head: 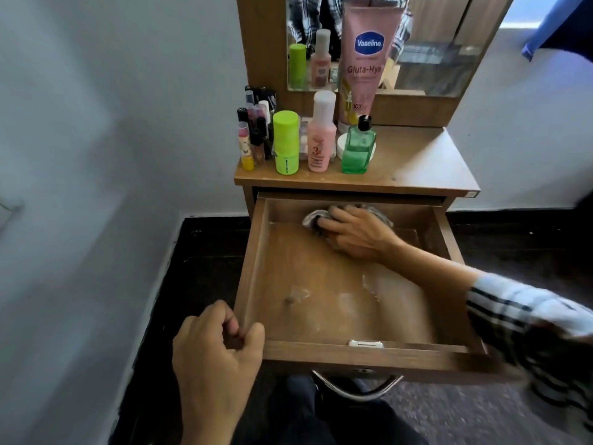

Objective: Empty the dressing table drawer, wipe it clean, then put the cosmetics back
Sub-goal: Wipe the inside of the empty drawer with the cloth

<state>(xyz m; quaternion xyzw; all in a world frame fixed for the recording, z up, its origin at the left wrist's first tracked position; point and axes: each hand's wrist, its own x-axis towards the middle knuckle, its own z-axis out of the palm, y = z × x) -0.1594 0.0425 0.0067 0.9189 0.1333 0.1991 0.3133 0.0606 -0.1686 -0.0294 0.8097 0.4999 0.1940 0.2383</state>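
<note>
- I am looking down into the drawer [256, 268], which is standing pulled out toward me with nothing on its floor but the cloth; its long axis is running left to right, and pale smudges are showing on the near half of the floor.
- The tabletop [417, 162] beyond it is carrying the cosmetics [317, 139], all standing upright in its far-left corner, well apart from both of my hands.
- My right hand [356, 234] is reaching across from the right, fingers curling down over the cloth [313, 218] and pressing it onto the drawer floor close to the far wall, a little left of centre.
- My left hand [215, 351] is sitting at the drawer's near-left corner with fingers loosely curled; the thumb seems to be resting against the front edge, though I cannot tell whether it is really gripping.
- I am judging that the unwiped smudges lie nearer to me than the cloth, so the next stroke should be drawing back toward the near edge; the right hand is the one placed for it.
</note>
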